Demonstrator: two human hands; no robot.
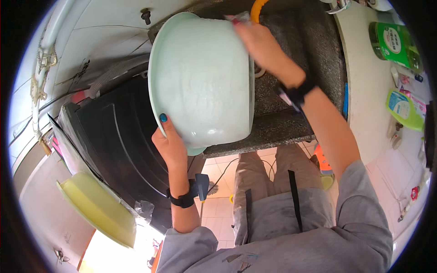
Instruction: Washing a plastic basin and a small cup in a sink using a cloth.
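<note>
A large pale green plastic basin (205, 82) is tipped on its side over the dark stone sink (296, 41), its outer wall and base showing. My left hand (172, 143) grips the basin's rim at the lower left, thumb on the outside; its other fingers are hidden behind the rim. At the basin's far right edge my right hand (261, 45) is closed around a small crumpled grey-and-red thing (241, 19). Its kind is too blurred to tell. The basin's inside is out of sight.
An orange hose (257, 8) curves beyond my right hand. Left of the sink stands a black-topped appliance (123, 132) with a grey corrugated hose (114, 75). A yellow basin (98, 207) leans beside it. On the right counter (366, 91) are a green-labelled bottle (395, 44) and a lime-green bottle (404, 109).
</note>
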